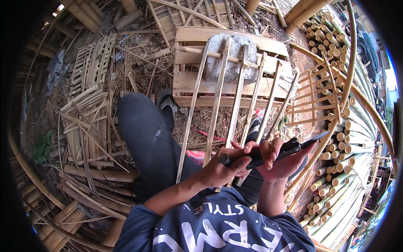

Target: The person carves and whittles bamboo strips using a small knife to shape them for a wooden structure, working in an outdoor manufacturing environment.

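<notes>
Over my lap, my left hand [230,164] is wrapped round the dark round handle of a knife [256,163]. Its dark blade slants up to the right. My right hand [282,164] grips the blade side, palm turned up and fingers bent over it. A ragged black piece [290,146] lies against the blade; its kind is unclear. Below the knife is a frame of bamboo slats [238,97], joined by a crosspiece at its far end. The slats' far ends rest on a grey stone block [215,69], and the near ends reach my thighs, partly hidden by my hands.
The stone sits on a low wooden pallet [191,84]. Cut bamboo poles [336,168] are piled at the right, near a small bamboo lattice [311,96]. Slatted panels [90,63] and loose strips lie at the left. A curved bamboo pole [349,71] arches along the right side.
</notes>
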The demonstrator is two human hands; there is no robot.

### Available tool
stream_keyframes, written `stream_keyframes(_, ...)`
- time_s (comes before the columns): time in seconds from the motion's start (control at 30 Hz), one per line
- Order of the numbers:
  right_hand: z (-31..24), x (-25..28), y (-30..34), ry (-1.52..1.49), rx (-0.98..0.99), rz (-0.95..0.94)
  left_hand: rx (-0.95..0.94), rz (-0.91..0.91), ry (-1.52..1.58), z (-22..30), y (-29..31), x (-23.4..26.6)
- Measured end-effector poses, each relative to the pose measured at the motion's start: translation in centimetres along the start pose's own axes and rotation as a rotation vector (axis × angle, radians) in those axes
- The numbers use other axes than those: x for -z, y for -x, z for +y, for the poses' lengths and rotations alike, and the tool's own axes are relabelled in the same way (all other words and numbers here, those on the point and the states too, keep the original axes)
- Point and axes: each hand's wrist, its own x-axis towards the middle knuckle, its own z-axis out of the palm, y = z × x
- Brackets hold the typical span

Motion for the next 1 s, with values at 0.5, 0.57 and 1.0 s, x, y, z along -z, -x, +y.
stream_keyframes(0.5, 0.2, -0.4, 0.6, 0.046, -0.051, 0.098, 0.106, 0.031, -0.067, 0.8, 1.1, 0.7)
stream_keyframes(0.57, 0.3, -0.6, 0.5, 0.039, -0.063, 0.136, 0.082, 0.046, -0.041, 0.5, 1.1, 0.6)
stream_keyframes(1.0, 0.1, -0.9, 0.4, -0.136, -0.073, 0.104, 0.084, 0.042, -0.156, 0.6, 0.3, 0.4)
